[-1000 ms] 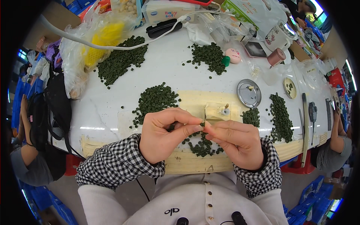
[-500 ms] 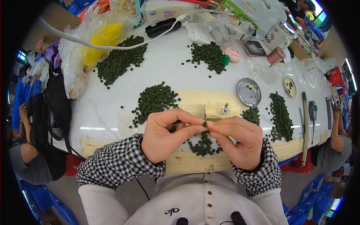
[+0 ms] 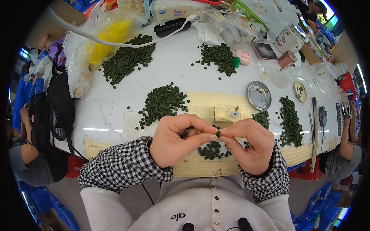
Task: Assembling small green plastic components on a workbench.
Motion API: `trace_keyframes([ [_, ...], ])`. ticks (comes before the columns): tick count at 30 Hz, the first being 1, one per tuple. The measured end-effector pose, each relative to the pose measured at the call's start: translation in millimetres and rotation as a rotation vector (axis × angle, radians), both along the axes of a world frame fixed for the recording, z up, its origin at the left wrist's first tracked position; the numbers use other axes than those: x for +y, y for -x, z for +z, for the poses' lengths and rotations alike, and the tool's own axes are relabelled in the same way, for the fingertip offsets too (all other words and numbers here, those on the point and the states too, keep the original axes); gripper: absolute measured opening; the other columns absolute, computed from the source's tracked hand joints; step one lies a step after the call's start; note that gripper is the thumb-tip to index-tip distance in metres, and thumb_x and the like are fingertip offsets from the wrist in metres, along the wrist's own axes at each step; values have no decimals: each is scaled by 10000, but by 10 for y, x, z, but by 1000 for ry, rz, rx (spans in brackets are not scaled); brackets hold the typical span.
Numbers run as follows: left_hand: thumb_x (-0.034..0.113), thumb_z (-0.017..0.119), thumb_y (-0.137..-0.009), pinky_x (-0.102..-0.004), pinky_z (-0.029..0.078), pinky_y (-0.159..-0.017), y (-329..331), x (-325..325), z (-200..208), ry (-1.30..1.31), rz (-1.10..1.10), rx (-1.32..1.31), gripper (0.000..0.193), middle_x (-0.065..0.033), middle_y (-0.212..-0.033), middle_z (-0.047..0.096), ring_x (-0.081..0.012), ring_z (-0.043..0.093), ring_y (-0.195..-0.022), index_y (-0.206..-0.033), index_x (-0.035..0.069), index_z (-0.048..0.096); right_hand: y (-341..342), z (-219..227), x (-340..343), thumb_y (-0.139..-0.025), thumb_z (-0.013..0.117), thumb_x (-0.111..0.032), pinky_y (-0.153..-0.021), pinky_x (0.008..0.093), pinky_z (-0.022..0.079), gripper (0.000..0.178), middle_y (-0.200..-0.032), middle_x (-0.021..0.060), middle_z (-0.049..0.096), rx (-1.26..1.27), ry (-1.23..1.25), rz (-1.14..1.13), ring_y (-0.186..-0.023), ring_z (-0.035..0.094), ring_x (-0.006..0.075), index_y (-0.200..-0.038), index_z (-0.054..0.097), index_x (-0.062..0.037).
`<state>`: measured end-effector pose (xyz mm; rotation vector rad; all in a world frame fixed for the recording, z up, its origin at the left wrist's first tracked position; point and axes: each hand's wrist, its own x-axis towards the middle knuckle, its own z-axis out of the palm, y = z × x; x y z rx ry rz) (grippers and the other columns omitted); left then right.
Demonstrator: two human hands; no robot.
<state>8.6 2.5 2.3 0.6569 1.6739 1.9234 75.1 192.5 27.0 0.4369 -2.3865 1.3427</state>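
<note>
A small dark green round piece point(image 3: 218, 134) is pinched between the fingertips of my left hand point(image 3: 175, 140) and my right hand point(image 3: 252, 144), which meet above the front of the table. Both hands are closed on it, thumb against forefinger. Just below the fingertips lies a small pile of similar green pieces point(image 3: 210, 151). A larger pile point(image 3: 165, 101) spreads behind my left hand, and another point(image 3: 261, 118) sits behind my right. Beyond the fingers stands a cream block point(image 3: 221, 113) with a small grey fitting and a brownish peg.
More green heaps lie at the far left point(image 3: 129, 59), far middle point(image 3: 218, 57) and right point(image 3: 291, 121). A round metal dish point(image 3: 258, 96), a small cream dish point(image 3: 299, 91), a long flat strip point(image 3: 315, 131) and a mug point(image 3: 290, 38) are on the right. A white cable point(image 3: 115, 44) crosses the far left.
The view has shifted slightly, so the table's things sit a little farther right. The fingertips have turned the small piece a little, and more of it shows between them.
</note>
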Motion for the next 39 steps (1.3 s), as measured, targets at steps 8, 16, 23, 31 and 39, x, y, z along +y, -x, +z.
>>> trace_keyframes([
  [8,22,683,-829,-168,310,-498,-26,7,-22,-2,-4,-38,122,50,-650,561,9,392,-552,-948,-4,685,7,-20,-15,-737,696,69,-593,262,506,161,-783,110,643,34,-17,31,-672,644,196,-875,642,6],
  [16,19,681,-829,-160,331,-511,-33,10,-18,-9,-27,-71,113,24,-698,612,7,429,-575,-938,-9,685,-6,-8,-1,-733,688,78,-584,260,516,152,-785,114,640,40,-24,60,-668,645,200,-856,632,9],
  [23,13,681,-826,-160,317,-503,-16,4,-9,-22,-23,-50,122,40,-678,590,11,402,-559,-947,-6,680,1,-31,-17,-739,686,78,-585,258,509,165,-782,111,637,43,4,37,-662,643,196,-883,642,9],
  [31,15,673,-830,-159,297,-497,19,-8,-41,18,-3,20,128,65,-652,551,18,365,-544,-958,2,680,7,-53,-33,-753,685,75,-596,254,501,171,-797,107,636,40,4,-9,-666,635,181,-904,647,6],
  [39,14,678,-822,-158,295,-502,15,6,-39,16,23,4,126,71,-664,554,17,356,-551,-948,7,687,5,-62,-39,-756,687,70,-594,249,498,166,-802,107,636,15,26,-20,-659,628,172,-906,645,13],
])
